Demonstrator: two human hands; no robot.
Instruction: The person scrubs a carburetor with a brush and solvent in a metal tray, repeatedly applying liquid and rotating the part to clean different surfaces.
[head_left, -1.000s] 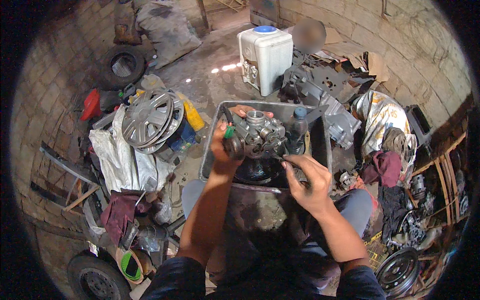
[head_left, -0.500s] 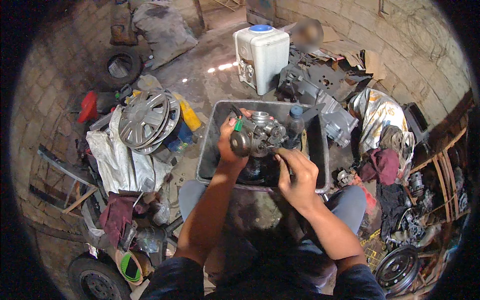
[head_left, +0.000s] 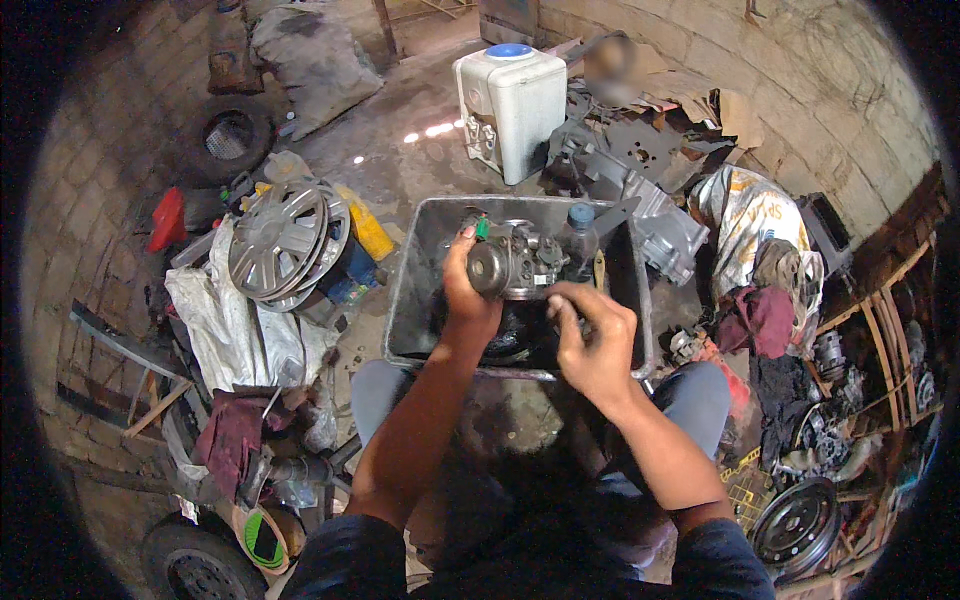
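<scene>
My left hand (head_left: 466, 290) grips a grey metal carburettor-like part (head_left: 517, 262) and holds it up over a dark metal tray (head_left: 412, 290) set between my knees. My right hand (head_left: 592, 338) is at the part's lower right side, fingers curled against it; a small tool in them cannot be made out. A small green piece (head_left: 481, 229) shows by my left thumb. A dark bottle with a blue cap (head_left: 579, 240) stands in the tray just behind the part.
A white plastic tank with a blue cap (head_left: 515, 95) stands behind the tray. Silver wheel covers (head_left: 280, 240), a yellow container (head_left: 369, 232) and white sacking lie left. Engine parts (head_left: 640, 190), rags and a brake disc (head_left: 797, 525) crowd the right. Tyres lie at far left.
My right hand has moved up from the tray's near edge to the part's side. My left hand keeps holding the part, shifted slightly.
</scene>
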